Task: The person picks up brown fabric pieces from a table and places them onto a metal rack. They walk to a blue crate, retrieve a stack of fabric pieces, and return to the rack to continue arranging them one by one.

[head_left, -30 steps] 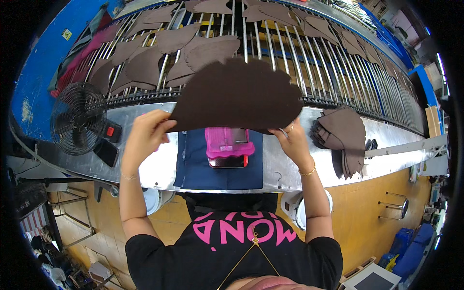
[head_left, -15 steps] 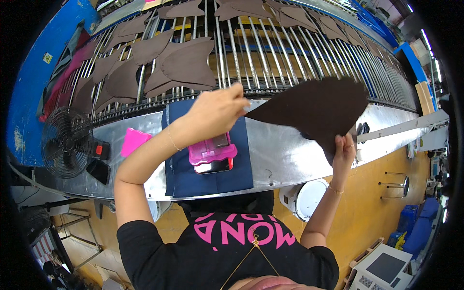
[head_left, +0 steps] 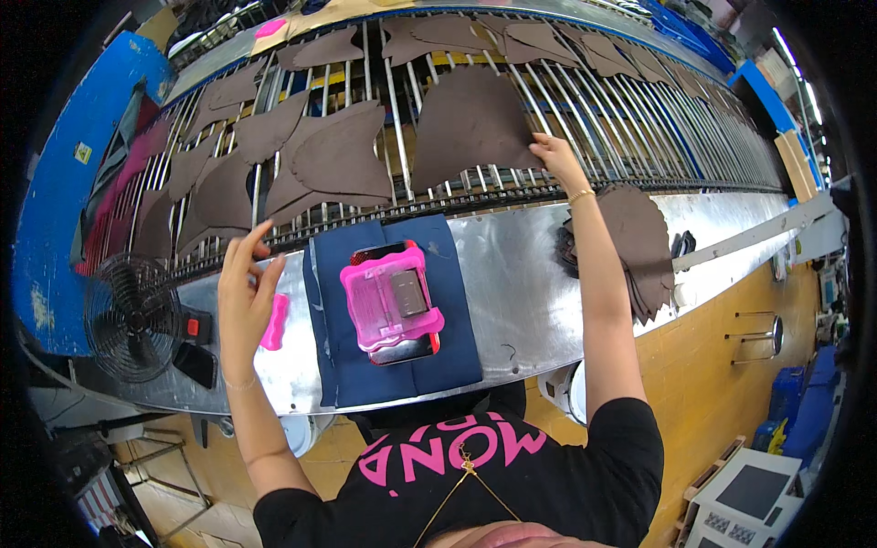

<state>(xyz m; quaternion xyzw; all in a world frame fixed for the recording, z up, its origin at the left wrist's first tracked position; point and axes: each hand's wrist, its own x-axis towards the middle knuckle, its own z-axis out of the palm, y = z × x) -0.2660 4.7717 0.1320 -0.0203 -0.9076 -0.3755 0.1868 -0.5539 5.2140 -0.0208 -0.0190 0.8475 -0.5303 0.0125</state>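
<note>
My right hand grips the right edge of a brown flat cut piece, which lies over the metal rollers just beyond the table. To the left, my left hand is open and holds nothing, its fingers apart above the table edge by the rollers. Beside it lies a small pink block. Between my arms, a pink wavy-edged tray with a dark grey-brown block in it sits on a red-edged phone. Under these is a dark blue cloth.
More brown pieces are spread over the rollers. A stack of brown pieces hangs over the table's front edge, right of my right forearm. At the left stand a black fan and a dark phone-like slab. A grey bar crosses at right.
The brown piece, held up between both hands before, now lies on the rollers. My left hand has let go and moved left; my right hand has moved forward and left.
</note>
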